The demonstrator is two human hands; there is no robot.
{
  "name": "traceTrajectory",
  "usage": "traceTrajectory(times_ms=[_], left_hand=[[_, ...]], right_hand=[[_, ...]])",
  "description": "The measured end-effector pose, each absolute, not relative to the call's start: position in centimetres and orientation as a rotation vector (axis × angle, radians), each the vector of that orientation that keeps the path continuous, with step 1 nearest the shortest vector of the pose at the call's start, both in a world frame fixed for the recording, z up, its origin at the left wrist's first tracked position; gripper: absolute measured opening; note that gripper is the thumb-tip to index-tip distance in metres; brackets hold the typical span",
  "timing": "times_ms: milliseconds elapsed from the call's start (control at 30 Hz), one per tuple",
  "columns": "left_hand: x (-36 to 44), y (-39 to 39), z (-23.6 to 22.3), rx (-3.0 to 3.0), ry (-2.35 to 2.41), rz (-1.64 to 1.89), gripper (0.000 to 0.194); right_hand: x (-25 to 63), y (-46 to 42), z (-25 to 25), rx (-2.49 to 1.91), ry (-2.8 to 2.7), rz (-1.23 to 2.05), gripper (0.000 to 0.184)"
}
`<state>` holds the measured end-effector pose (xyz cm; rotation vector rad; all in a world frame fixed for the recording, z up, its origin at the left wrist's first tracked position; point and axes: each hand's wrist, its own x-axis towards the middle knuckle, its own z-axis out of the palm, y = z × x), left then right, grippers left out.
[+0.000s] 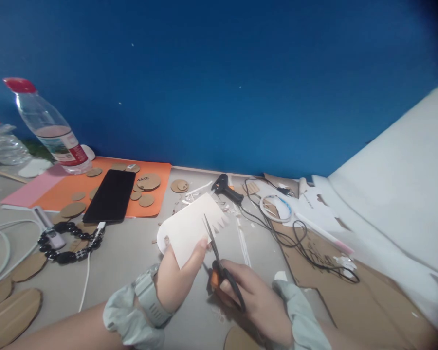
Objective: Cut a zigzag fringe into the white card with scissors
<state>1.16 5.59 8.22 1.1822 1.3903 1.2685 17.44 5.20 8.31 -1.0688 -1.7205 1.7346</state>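
The left hand (175, 282), palm up above the grey counter (131, 253), pinched the white serrated-edge paper card (191, 228). The right hand (251, 296), knuckles up, clamped the black orange-handled scissors (219, 262), blades parted against the card.

I see paper sheet (191, 228) at centre of bench (131, 257), pinched in my left hand (177, 284). Scissors (219, 265) in my right hand (257, 304), just at 3 o'clock of left hand, blades lying against sheet. Phone (110, 195) at 10 o'clock of sheet, lying on mat (95, 187). Bottle (51, 129) behind phone, at 10 o'clock. Bead bracelet (67, 243) at 9 o'clock. Glue gun (226, 188) at 1 o'clock; cable (295, 238) at 3 o'clock.
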Motion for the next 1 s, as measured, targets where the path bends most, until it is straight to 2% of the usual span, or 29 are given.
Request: traceTrajectory(times_ms=[267,600,1000], left_hand=[[1.11,5.68,8.49,1.216,1.414,1.237,0.024],[1.14,5.56,8.21,1.199,1.419,1.236,0.026],[1.17,5.74,8.69,1.193,1.405,1.25,0.026]], right_hand=[[17.27,5.01,7.59,-1.079,-1.604,1.784,0.045],[16.96,5.06,8.06,-1.144,-1.614,1.725,0.035],[16.96,5.08,8.13,-1.177,-1.661,1.711,0.037]])
